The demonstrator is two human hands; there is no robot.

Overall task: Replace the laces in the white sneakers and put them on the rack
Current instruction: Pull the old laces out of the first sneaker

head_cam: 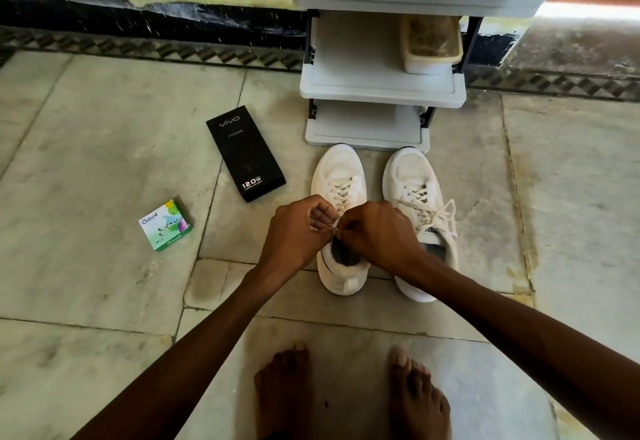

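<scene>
Fingers of the left hand and right hand pinch the off-white flat lace over one white low-top sneaker. The other white sneaker stands just right of them, tied.

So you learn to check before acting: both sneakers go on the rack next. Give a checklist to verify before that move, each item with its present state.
Bow on the sneaker under the hands: not ok, none shows; left hand and right hand pinch its lace.
Its top eyelets threaded: cannot tell, hands hide them.
Bow on the other sneaker: ok, tied.
Space on the rack: ok, a shelf is bare beside the container.
Way to the rack: ok, the black box lies off to the left.
</scene>
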